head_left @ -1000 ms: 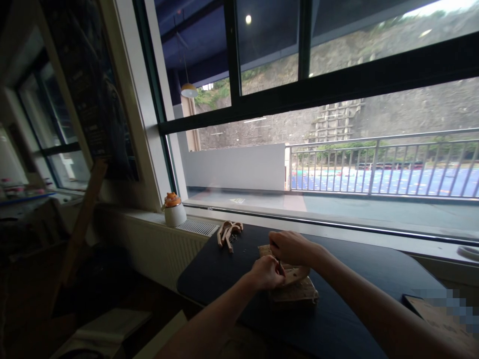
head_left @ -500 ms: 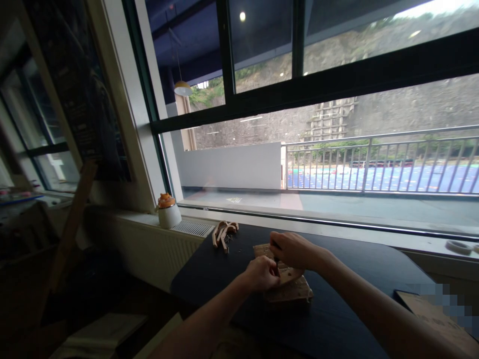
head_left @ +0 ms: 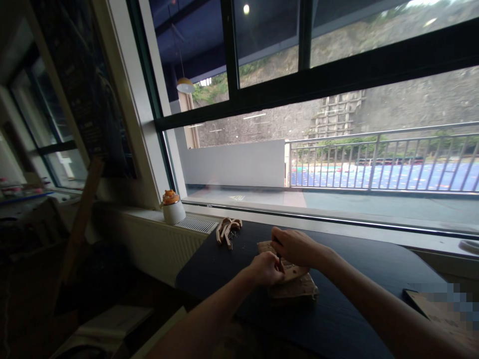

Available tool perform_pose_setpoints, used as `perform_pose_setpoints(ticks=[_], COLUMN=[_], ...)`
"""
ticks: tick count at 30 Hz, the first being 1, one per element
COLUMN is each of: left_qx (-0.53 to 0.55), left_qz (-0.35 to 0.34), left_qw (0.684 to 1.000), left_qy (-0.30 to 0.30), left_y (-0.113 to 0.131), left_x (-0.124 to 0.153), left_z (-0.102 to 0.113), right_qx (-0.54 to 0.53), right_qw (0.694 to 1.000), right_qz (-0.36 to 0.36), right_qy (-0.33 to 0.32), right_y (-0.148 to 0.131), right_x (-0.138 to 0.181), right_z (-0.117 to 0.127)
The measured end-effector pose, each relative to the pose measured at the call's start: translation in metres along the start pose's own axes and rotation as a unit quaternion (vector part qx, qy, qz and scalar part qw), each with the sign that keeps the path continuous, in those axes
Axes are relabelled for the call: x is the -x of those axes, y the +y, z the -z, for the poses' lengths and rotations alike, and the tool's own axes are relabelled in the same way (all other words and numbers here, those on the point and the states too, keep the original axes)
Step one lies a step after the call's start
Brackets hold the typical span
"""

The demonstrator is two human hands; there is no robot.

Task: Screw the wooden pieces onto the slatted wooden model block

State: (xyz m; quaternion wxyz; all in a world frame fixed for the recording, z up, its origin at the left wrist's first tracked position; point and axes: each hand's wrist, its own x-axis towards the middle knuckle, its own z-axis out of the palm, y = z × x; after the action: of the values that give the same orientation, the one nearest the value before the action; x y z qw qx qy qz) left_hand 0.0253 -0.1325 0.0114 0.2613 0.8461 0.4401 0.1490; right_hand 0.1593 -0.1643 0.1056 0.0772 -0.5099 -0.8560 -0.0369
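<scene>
At the surface [head_left: 389,269] by the window [head_left: 239,167], two hands meet over a wooden piece [head_left: 297,272] on a block [head_left: 294,290].

The right hand [head_left: 295,247], uppermost, has its fingers clamped on a slim dark tool [head_left: 279,260] pointing down toward the piece; the left hand [head_left: 266,269] lies just beside the tool, at the piece's near left end, its fingers bent, though whether they clamp the piece or the tool cannot be told. Curved parts [head_left: 226,232] and small screws [head_left: 232,235] lie together near the surface's far left corner; a jar [head_left: 174,213] stands beyond, on the radiator [head_left: 149,239].
</scene>
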Motion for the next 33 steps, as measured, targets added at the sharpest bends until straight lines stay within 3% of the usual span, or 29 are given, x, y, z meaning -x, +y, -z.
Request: perform_pose_setpoints(ticks=[12,20,33], left_qx=[-0.020,-0.036,-0.025], left_qz=[-0.002,-0.006,0.000], left_qw=[1.000,0.999,1.000], left_qy=[-0.008,-0.013,0.011], left_y=[-0.001,-0.004,-0.009], left_x=[-0.001,-0.007,-0.007], left_z=[0.004,0.003,-0.003], right_qx=[0.019,0.009,0.044], right_qw=[1.000,0.998,0.997], right_qz=[0.006,0.044,0.042], right_qy=[0.000,-0.041,-0.058], right_y=[0.007,0.017,0.007], right_x=[-0.003,0.000,-0.010], right_z=[0.002,0.015,0.021])
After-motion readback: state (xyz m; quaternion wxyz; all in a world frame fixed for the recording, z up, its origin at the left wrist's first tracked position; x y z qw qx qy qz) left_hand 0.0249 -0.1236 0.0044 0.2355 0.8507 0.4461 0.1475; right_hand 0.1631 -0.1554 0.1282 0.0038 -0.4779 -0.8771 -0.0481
